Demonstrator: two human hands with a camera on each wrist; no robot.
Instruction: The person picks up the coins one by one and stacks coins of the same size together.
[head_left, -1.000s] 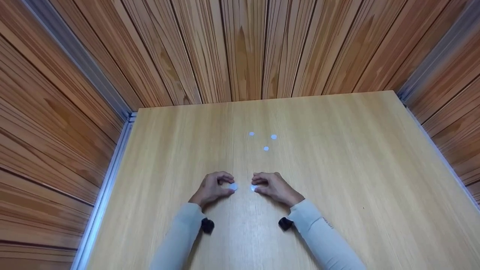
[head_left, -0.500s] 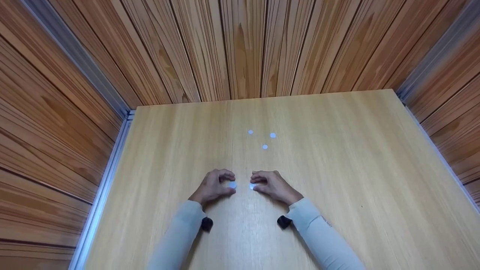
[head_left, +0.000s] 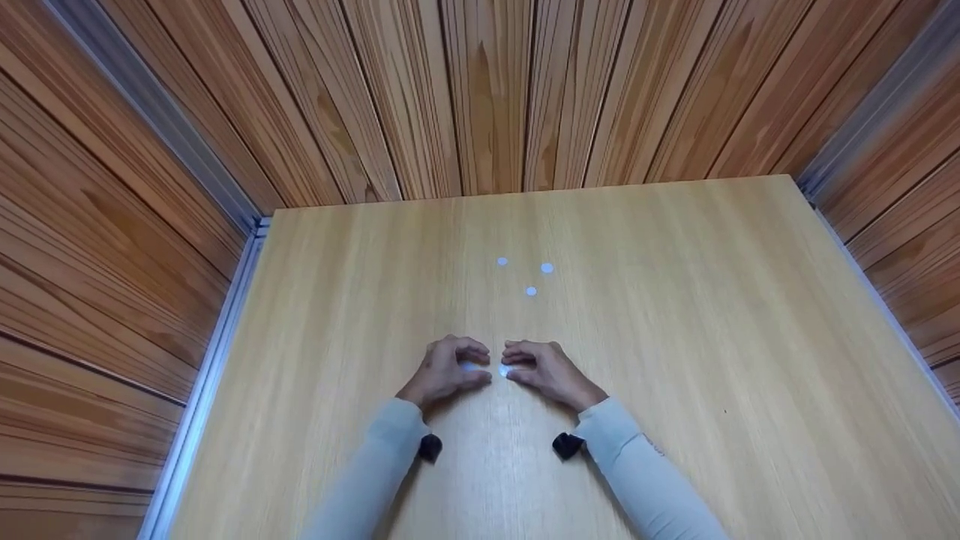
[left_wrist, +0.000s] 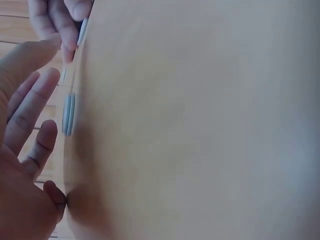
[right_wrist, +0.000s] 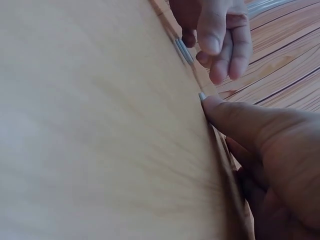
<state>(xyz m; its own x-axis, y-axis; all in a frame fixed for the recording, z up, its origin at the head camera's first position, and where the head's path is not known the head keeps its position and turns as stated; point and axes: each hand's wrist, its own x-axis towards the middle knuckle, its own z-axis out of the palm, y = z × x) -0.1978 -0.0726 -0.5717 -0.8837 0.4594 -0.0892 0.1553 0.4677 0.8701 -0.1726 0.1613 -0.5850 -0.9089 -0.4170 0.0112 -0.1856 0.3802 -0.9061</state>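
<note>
Two small white discs lie side by side near the front middle of the wooden table (head_left: 675, 315). My left hand (head_left: 459, 361) arches over the left disc (head_left: 469, 367). In the left wrist view its fingers (left_wrist: 35, 100) are spread just off that disc (left_wrist: 67, 114), which lies flat. My right hand (head_left: 523, 363) is curled over the right disc (head_left: 504, 370). Its thumb tip (right_wrist: 207, 102) is down on the table, and its fingers (left_wrist: 62, 22) pinch the disc's edge (left_wrist: 82, 31). Both hands are almost touching.
Three more white discs (head_left: 531, 291) lie in a small triangle farther back on the table. Wood-slat walls (head_left: 487, 97) close in the back and both sides, with metal rails (head_left: 217, 352) along the table's left and right edges.
My left hand has slid right, closing the gap to the right hand and covering more of its disc. The right hand has hardly moved.
</note>
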